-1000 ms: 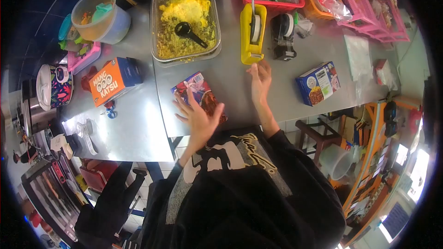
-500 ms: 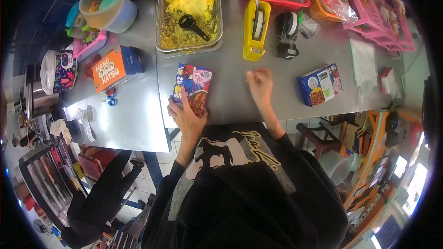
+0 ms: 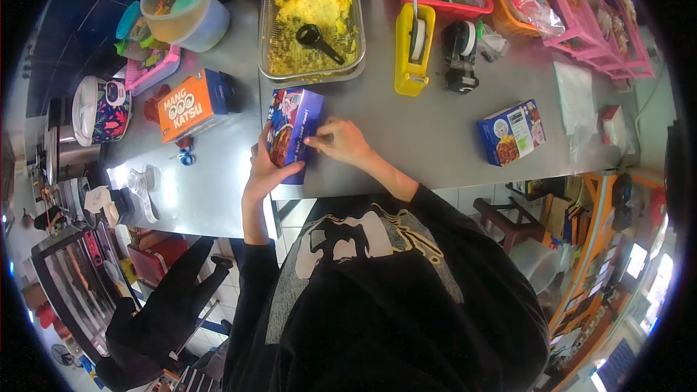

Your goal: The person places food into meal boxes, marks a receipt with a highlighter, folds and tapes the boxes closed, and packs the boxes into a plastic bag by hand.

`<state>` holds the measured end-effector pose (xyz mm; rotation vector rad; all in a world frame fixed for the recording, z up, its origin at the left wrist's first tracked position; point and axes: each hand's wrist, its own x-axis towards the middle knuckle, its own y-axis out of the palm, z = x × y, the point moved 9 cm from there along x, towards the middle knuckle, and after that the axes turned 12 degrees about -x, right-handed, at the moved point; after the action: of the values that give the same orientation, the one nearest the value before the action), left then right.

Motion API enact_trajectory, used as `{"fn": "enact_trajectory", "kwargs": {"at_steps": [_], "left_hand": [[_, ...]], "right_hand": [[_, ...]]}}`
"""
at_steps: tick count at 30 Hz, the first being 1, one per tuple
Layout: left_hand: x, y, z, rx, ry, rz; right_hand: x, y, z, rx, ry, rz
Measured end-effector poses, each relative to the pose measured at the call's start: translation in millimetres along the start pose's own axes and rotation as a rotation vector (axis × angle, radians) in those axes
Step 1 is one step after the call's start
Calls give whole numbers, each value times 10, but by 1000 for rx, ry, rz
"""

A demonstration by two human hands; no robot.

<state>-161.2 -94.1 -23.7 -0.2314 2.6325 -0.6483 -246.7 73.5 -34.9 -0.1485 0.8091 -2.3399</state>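
Observation:
A blue printed food box (image 3: 296, 127) stands tilted on the steel table, one narrow side turned up toward the right. My left hand (image 3: 267, 168) grips its lower left part, thumb on the near side. Against the right side of the box, my right hand (image 3: 343, 141) has its fingertips pinched together; whatever may be between them is too small to make out. Beyond the box is a wire-mesh basket (image 3: 264, 43) with crumbly yellow food and a black scoop (image 3: 319, 45). A yellow tape dispenser (image 3: 412, 72) and a black tape dispenser (image 3: 459, 65) stand to the right.
Another blue food box (image 3: 511, 133) lies to the right. At left are an orange box (image 3: 190, 107), blue scissors (image 3: 186, 156) and a plastic tub (image 3: 190, 22). Red, orange and pink baskets (image 3: 595, 51) line the back right. A person in black (image 3: 156, 312) is at lower left.
My right hand has moved left from the bare table to the box. The box has been turned so its narrow side shows, with my left hand still on it. The view has shifted slightly.

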Motion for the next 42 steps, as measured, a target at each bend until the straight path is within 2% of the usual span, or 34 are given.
{"fn": "enact_trajectory", "kwargs": {"at_steps": [1,3,5,6,8,9,11,12,13,14,16,18,21,25,27,28,31,33,34,35,36,38,39,41,42], "left_hand": [[20,6,45,-78,15,25],[2,-5,-19,-21,31,15],[2,-38,-15,37,44,7],[27,-34,13,13,44,23],[39,-45,39,-9,44,42],[49,-44,30,-42,45,59],[54,-57,94,-73,43,77],[80,-34,160,-220,40,126],[111,-25,200,-365,39,176],[107,-53,134,-359,46,179],[44,-5,-30,-657,-62,296],[46,-108,-63,-585,-117,317],[121,-139,93,-504,-157,372],[145,-150,195,-530,-107,384],[121,-128,127,-532,-134,378],[69,-100,17,-536,-144,380],[-142,181,-490,-584,-60,411],[-204,415,-779,-544,171,395],[-262,507,-973,-240,277,325],[-340,620,-1172,61,378,237],[-389,872,-1391,70,450,227],[-528,1411,-2015,105,466,238],[-561,1727,-2297,99,490,270],[-597,2409,-2774,174,688,280],[-582,2763,-2961,177,696,312]], "right_hand": [[35,16,16,-11,-12,-52],[83,-15,89,-25,-25,-102],[87,159,-81,-32,248,123],[99,61,0,-34,246,124],[31,-61,-38,-272,403,279],[68,54,-174,-274,402,275],[202,179,-136,-41,106,36],[213,197,-161,-39,107,30],[217,339,-190,265,135,152],[218,432,-121,570,158,272],[290,450,-90,634,146,305],[325,552,-69,709,145,339],[431,606,-1,902,8,228],[467,823,-47,916,-19,239],[424,626,-11,791,-39,41],[306,677,-120,622,208,188],[-124,464,-225,702,164,-1],[-620,323,-179,1480,292,121],[-837,78,-134,1470,282,94],[-1084,-201,-174,1431,388,-23],[-1327,-496,-245,1390,489,-139],[-1750,-1157,-353,1126,485,-296],[-1892,-1359,-483,1120,472,-325],[-2241,-2174,-772,725,316,-636],[-2443,-2389,-1101,651,385,-693]]}}
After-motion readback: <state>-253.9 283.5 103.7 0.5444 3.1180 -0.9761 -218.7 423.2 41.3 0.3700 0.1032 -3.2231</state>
